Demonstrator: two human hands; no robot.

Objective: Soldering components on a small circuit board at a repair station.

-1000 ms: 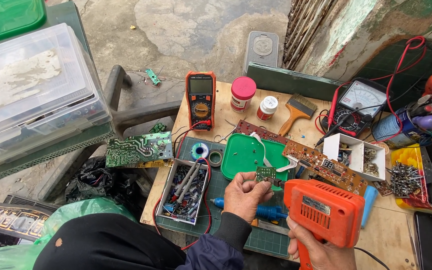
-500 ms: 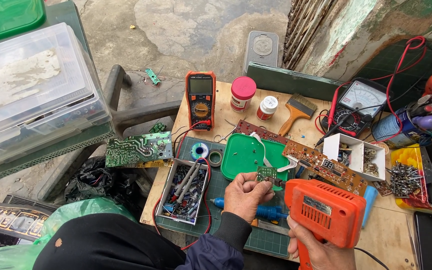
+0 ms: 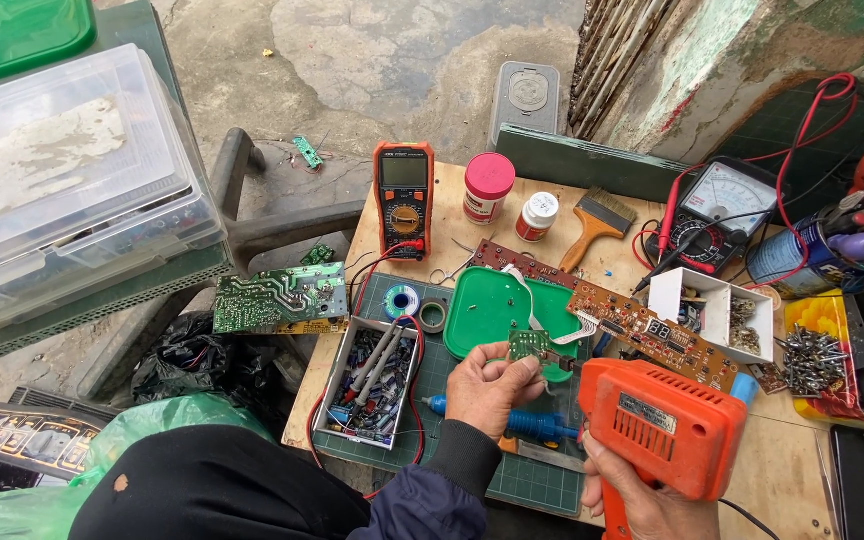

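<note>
My left hand (image 3: 490,388) pinches a small green circuit board (image 3: 528,345) and holds it up over the cutting mat (image 3: 532,478). My right hand (image 3: 642,505) grips the handle of an orange pistol-shaped soldering gun (image 3: 664,428), whose tip points left at the small board. Just behind the board lies a green plastic lid (image 3: 487,305), with a long brown circuit board (image 3: 642,328) to its right. A blue-handled tool (image 3: 532,425) rests on the mat under my hands.
On the wooden table stand an orange digital multimeter (image 3: 404,200), a pink-lidded jar (image 3: 487,187), a small white bottle (image 3: 536,216), a brush (image 3: 592,225), an analog meter (image 3: 727,205), a white parts box (image 3: 717,310) and a tray of components (image 3: 372,385). A green board (image 3: 280,298) overhangs the left edge.
</note>
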